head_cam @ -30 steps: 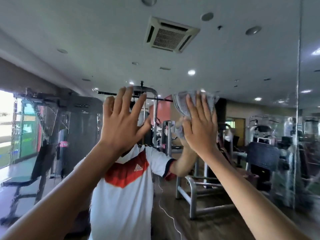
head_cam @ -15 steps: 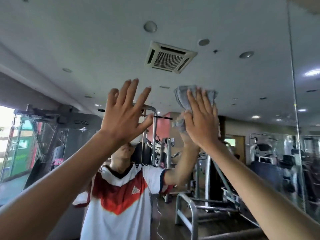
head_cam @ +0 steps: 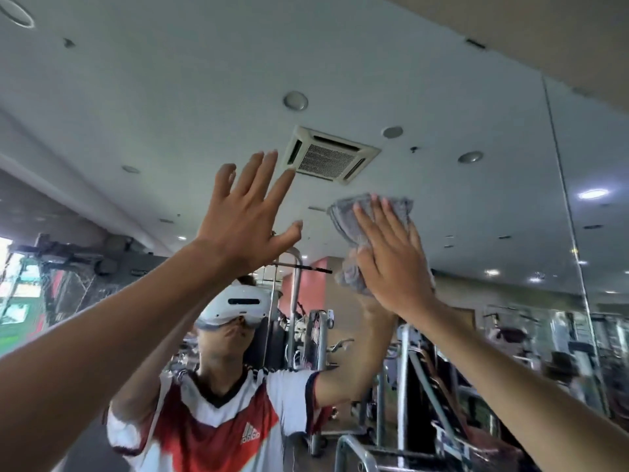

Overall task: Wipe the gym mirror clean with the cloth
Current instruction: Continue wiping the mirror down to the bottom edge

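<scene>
The gym mirror (head_cam: 459, 206) fills the whole view straight ahead, reflecting the ceiling and the gym. My right hand (head_cam: 391, 253) is raised with straight fingers and presses a grey cloth (head_cam: 347, 219) flat against the glass, right of centre. The cloth shows above and left of the fingers; the rest is hidden under the palm. My left hand (head_cam: 245, 212) is up beside it, palm toward the mirror, fingers spread and straight, holding nothing. I cannot tell whether it touches the glass.
A vertical seam (head_cam: 571, 212) between mirror panels runs down at the right. The mirror's top edge (head_cam: 510, 59) slants across the upper right. My own reflection (head_cam: 218, 403) in a white and red shirt stands low in the glass, with reflected gym machines (head_cam: 408, 369) behind it.
Both hands have moved higher up the mirror, the right one carrying the cloth with it. My view has tilted upward, so more reflected ceiling shows.
</scene>
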### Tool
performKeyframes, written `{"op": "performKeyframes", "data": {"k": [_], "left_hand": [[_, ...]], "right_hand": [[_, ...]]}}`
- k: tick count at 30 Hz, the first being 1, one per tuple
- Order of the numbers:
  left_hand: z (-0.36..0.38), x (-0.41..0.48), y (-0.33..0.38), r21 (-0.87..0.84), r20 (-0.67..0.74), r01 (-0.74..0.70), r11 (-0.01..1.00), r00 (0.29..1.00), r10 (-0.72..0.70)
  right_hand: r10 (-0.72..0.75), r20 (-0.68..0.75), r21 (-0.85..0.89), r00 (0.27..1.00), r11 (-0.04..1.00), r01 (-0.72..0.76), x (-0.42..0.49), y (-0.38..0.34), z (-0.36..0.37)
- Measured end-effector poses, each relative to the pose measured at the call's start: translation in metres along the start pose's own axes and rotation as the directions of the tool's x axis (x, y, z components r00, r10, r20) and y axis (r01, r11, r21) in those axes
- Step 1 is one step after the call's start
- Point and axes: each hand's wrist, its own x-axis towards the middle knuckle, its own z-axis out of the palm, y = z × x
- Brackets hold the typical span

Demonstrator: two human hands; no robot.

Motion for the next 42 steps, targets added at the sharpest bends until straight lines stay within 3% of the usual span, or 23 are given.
{"op": "performKeyframes", "data": {"k": [2,4,5,7,9,11,14,16,17,19,21,23,25,27,29,31,33,35,38,40,42], "left_hand": [[0.002,-0.001,-0.001,0.004,0.012,0.0,1.0,1.0,0.0],[0.004,-0.002,-0.002,-0.003,0.019,0.002,1.0,1.0,-0.002],[0.004,-0.002,-0.001,-0.009,0.019,0.002,1.0,1.0,-0.001],[0.004,-0.001,-0.001,-0.001,0.022,-0.001,1.0,1.0,0.001],[0.003,0.002,-0.002,0.036,0.01,-0.015,0.999,1.0,0.014],[0.001,0.008,-0.004,0.066,-0.032,-0.053,0.996,0.998,0.055],[-0.002,0.017,-0.01,0.09,-0.077,-0.109,0.99,0.99,0.116],[-0.002,0.019,-0.013,0.07,-0.098,-0.115,0.991,0.988,0.122],[-0.001,0.018,-0.014,0.048,-0.096,-0.11,0.993,0.989,0.114],[0.001,0.015,-0.015,0.012,-0.078,-0.075,0.997,0.994,0.075],[0.003,0.013,-0.013,-0.009,-0.069,-0.04,0.999,0.997,0.039],[0.005,0.014,-0.014,-0.033,-0.092,-0.02,0.999,0.996,0.017],[0.008,0.014,-0.016,-0.032,-0.117,-0.014,0.999,0.993,0.011],[0.008,0.013,-0.017,-0.019,-0.125,-0.006,1.0,0.992,0.004],[0.008,0.011,-0.015,-0.032,-0.107,0.022,0.999,0.994,-0.026],[0.006,0.011,-0.013,-0.039,-0.08,0.059,0.998,0.995,-0.062],[0.005,0.011,-0.013,-0.035,-0.069,0.08,0.996,0.994,-0.082],[0.004,0.011,-0.012,-0.023,-0.047,0.087,0.996,0.995,-0.088],[0.002,0.012,-0.012,-0.025,-0.027,0.089,0.996,0.996,-0.09],[0.002,0.012,-0.013,-0.039,-0.005,0.096,0.995,0.995,-0.097],[0.003,0.012,-0.014,-0.054,0.005,0.107,0.993,0.994,-0.107]], "right_hand": [[-0.199,0.009,-0.021,0.98,0.98,0.2,-0.033,0.018,-0.001],[-0.237,0.033,-0.031,0.971,0.971,0.238,-0.034,0.051,-0.007],[-0.186,0.038,-0.027,0.982,0.982,0.187,-0.023,0.063,-0.01],[0.06,0.023,0.005,0.998,0.998,-0.06,0.016,0.072,-0.016],[0.299,0.002,0.044,0.954,0.953,-0.298,0.058,0.061,-0.017],[0.331,-0.03,0.036,0.943,0.943,-0.33,0.077,0.038,-0.015],[0.062,0.002,0.037,0.998,0.997,-0.062,0.05,0.019,-0.007],[-0.147,0.026,0.028,0.989,0.989,0.146,0.02,0.031,-0.003],[-0.173,0.007,0.025,0.985,0.985,0.172,0.015,0.043,-0.004],[0.04,-0.048,0.049,0.998,0.998,-0.038,0.034,0.065,-0.01],[0.348,-0.071,0.082,0.935,0.936,-0.342,0.077,0.07,-0.017],[0.465,-0.087,0.08,0.881,0.885,-0.46,0.116,0.055,-0.016],[0.365,-0.112,0.067,0.924,0.931,-0.359,0.128,0.031,-0.008],[0.131,-0.086,0.073,0.988,0.989,-0.125,0.111,0.013,-0.005],[-0.094,-0.006,0.1,0.996,0.991,0.094,0.085,0.021,-0.009],[-0.196,0.016,0.114,0.98,0.975,0.193,0.066,0.05,-0.013],[-0.091,-0.019,0.101,0.996,0.991,0.093,0.064,0.08,-0.018],[0.149,-0.089,0.099,0.985,0.985,-0.141,0.088,0.095,-0.025],[0.466,-0.071,0.095,0.882,0.883,-0.459,0.146,0.084,-0.029],[0.435,-0.082,0.087,0.896,0.899,-0.429,0.161,0.056,-0.023],[0.18,-0.044,0.062,0.983,0.982,-0.177,0.147,0.034,-0.013]]}}
